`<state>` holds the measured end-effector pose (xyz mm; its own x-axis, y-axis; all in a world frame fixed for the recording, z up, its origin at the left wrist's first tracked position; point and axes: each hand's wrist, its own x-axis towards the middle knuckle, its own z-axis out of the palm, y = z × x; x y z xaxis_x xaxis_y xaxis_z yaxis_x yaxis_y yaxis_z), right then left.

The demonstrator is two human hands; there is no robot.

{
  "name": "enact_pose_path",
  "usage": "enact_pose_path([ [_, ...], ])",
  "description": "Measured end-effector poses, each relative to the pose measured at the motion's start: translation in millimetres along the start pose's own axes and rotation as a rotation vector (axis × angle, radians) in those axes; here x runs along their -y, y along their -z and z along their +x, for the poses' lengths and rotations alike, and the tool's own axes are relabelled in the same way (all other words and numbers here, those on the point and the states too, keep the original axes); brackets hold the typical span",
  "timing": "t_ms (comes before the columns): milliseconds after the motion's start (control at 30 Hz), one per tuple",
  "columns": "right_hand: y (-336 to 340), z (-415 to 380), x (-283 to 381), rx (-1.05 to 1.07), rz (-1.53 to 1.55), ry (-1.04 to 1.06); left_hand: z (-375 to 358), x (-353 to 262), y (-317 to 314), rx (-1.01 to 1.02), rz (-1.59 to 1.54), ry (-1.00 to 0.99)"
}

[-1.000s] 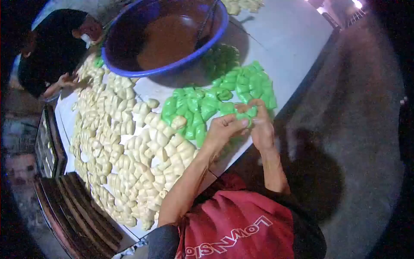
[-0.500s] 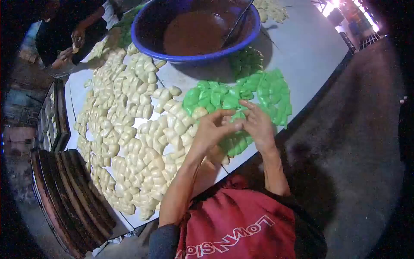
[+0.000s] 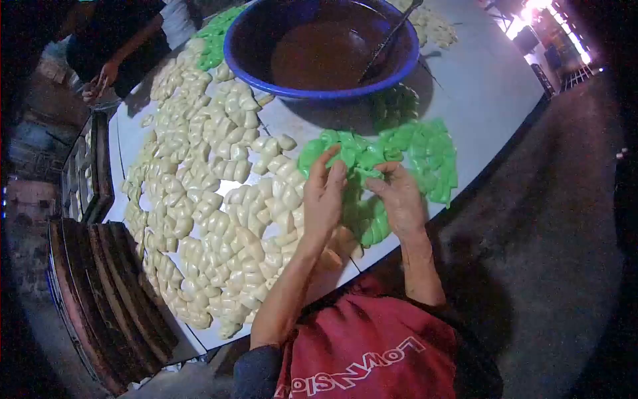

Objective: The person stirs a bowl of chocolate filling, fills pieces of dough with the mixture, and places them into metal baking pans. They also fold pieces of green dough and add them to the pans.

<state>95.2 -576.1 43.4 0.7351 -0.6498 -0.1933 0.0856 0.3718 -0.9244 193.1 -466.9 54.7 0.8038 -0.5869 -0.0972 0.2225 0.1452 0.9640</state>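
Many pale, glossy dough pieces (image 3: 226,213) cover the left and middle of the white table. Bright green dough pieces (image 3: 425,159) lie in a patch at the right, below the bowl. At this patch my left hand (image 3: 325,196) has its thumb and fingers apart and touches the green dough. My right hand (image 3: 399,196) pinches a bit of green dough between thumb and fingers, just right of the left hand. The underside of that piece is hidden by the fingers.
A blue bowl (image 3: 319,93) of brown filling with a dark utensil (image 3: 392,40) stands at the back. Stacked dark trays (image 3: 106,292) are at the lower left, another tray rack (image 3: 100,166) above them. A co-worker's hands (image 3: 100,83) show at the upper left.
My hands have moved apart, the left one opening and turning upward over the green dough. The co-worker's hands have shifted down and left. The whole view has shifted slightly.
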Motion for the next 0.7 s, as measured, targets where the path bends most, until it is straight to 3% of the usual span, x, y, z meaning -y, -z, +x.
enact_pose_path([
  [100, -26.0, -4.0, 21.0, 0.032, 0.135, 0.018, 8.3, 1.1, -9.8, -0.044, 0.147, -0.386],
  [167, -39.1, -5.3, 28.1, 0.025, 0.293, -0.055, 7.8, -11.9, -24.8, 0.015, 0.0, -0.508],
  [233, -41.2, -4.5, 32.8, 0.13, 0.449, -0.087, 10.5, 4.5, -24.1, 0.092, 0.077, -0.548],
  [300, -49.6, 0.4, 44.9, 0.131, 0.53, -0.04, 20.3, 13.1, -26.9, 0.113, -0.086, -0.539],
  [367, -57.4, 9.8, 55.9, 0.19, 0.452, -0.07, 27.3, 15.6, -27.2, 0.122, -0.077, -0.531],
  [500, -69.5, 54.2, 65.5, 0.252, 0.244, -0.044, 35.4, 24.8, -23.0, 0.11, -0.385, -0.145],
  [533, -71.9, 71.7, 72.7, 0.273, 0.191, -0.006, 40.8, 19.2, -10.6, 0.241, -0.138, 0.002],
  [567, -74.4, 91.4, 81.0, 0.295, 0.138, 0.031, 40.0, 10.2, -3.9, 0.215, -0.162, 0.029],
  [633, -76.3, 138.6, 101.3, 0.301, -0.382, 0.163, 27.0, -9.8, 7.2, 0.162, -0.206, 0.091],
  [700, -75.3, 192.3, 93.0, 0.477, -0.715, 0.145, 21.9, -3.9, 28.8, 0.147, -0.133, 0.123],
])
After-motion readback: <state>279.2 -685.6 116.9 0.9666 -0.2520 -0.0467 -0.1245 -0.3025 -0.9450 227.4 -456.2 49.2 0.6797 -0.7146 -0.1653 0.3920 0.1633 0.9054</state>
